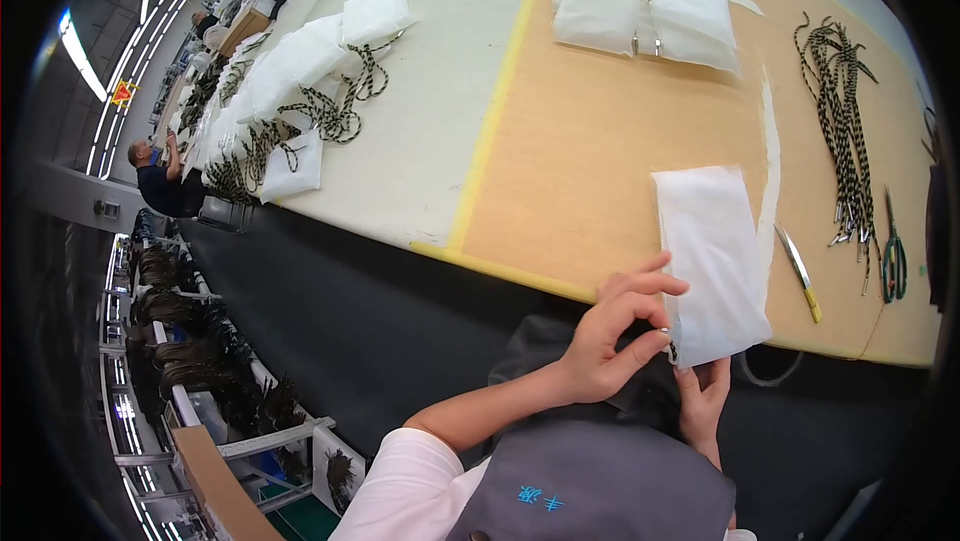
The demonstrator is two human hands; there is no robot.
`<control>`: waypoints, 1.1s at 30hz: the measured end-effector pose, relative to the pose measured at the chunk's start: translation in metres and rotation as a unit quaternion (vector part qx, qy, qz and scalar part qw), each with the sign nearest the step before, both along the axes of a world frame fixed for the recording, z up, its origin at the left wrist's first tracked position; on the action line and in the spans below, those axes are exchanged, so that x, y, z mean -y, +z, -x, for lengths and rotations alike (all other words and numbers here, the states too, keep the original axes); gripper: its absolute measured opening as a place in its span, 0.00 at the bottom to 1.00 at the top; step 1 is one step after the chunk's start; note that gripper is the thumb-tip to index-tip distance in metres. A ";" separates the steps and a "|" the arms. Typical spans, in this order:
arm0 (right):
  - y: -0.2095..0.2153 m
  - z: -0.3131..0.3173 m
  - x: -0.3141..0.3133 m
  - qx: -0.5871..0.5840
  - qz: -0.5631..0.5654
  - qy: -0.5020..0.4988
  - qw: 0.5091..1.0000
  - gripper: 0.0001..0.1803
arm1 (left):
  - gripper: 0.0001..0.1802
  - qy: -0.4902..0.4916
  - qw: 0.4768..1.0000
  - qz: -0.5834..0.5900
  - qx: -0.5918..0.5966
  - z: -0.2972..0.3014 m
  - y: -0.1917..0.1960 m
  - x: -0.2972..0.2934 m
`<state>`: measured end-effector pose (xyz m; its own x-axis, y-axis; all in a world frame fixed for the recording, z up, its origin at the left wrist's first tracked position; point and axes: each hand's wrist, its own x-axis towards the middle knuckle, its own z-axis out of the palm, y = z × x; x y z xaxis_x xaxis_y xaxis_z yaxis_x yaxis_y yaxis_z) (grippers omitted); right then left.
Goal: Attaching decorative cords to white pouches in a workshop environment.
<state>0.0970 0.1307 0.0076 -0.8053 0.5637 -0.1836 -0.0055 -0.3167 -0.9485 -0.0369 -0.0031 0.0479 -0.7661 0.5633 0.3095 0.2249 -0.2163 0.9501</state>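
Note:
A flat white fabric pouch [712, 251] lies partly on the table, its near end reaching over the front edge. At its lower left corner a short piece of dark patterned cord [673, 349] with a shiny tip shows. My left hand [612, 339] pinches that cord end between thumb and forefinger, the other fingers raised beside the pouch's left side. Below it, my right hand [704, 396] grips the pouch's bottom edge near the same corner. The pouch hides part of the right fingers.
Right of the pouch lie tweezers [798, 271] with a yellow end, green-handled scissors [893, 266] and a bundle of black-and-beige cords [840, 131]. More white pouches [640, 11] sit at the back. Farther left are piled pouches [290, 66] with cords; a co-worker [165, 176] stands beyond.

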 end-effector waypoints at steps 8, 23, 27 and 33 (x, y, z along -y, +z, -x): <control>0.051 -0.024 -0.028 0.133 0.177 0.282 0.933 0.06 | 0.13 -0.045 0.877 0.063 -0.475 -0.030 -0.006 0.017; 0.045 -0.020 -0.031 -0.022 -0.292 0.316 0.903 0.06 | 0.23 -0.109 0.978 0.042 0.174 -0.057 -0.077 -0.003; 0.050 -0.020 -0.031 0.045 -0.387 0.312 0.867 0.06 | 0.15 -0.206 0.916 -0.022 0.344 -0.058 -0.068 0.001; 0.069 -0.008 -0.047 0.060 -0.437 0.267 0.857 0.08 | 0.11 -0.175 0.928 0.025 0.329 -0.058 -0.050 0.005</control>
<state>0.1050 0.1782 0.0764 -0.9961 0.0860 0.0214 0.0335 0.5888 -0.8076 0.0211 -0.0086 -0.0024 -0.5480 0.8138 -0.1934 -0.4827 -0.1188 0.8677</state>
